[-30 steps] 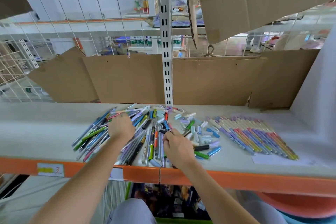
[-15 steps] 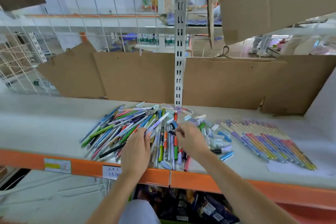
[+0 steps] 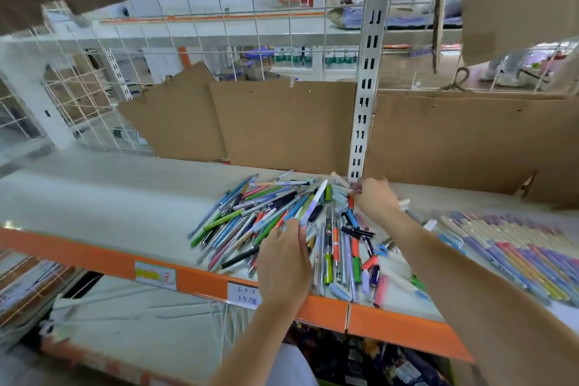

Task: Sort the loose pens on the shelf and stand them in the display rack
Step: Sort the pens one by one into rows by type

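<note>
- Looking down at the shelf point(image 3: 94, 197), I see a big messy pile of pens point(image 3: 266, 222) in the middle of it.
- My left hand point(image 3: 283, 263) is at the near edge of the pile, at about 6 o'clock from its middle. Its fingers pinch the low end of a white and purple pen point(image 3: 313, 202). That pen tilts up and away toward 1 o'clock, above the other pens.
- My right hand point(image 3: 374, 197) is at the far side of the pile, at about 1 o'clock from the left hand. Its fingers are curled and pinch something small and thin. I cannot tell just what it is, because it is blurry.
- The right hand is close to the foot of the white post with slots point(image 3: 365, 103).
- A neat row of pens point(image 3: 513, 247) lies flat on the shelf at 3 o'clock from the pile, side by side.
- Brown cardboard point(image 3: 282, 122) stands along the back of the shelf at 12 o'clock.
- The shelf has an orange front edge point(image 3: 94, 257) with small paper labels point(image 3: 155, 274) on it.
- I see no display rack from here.
</note>
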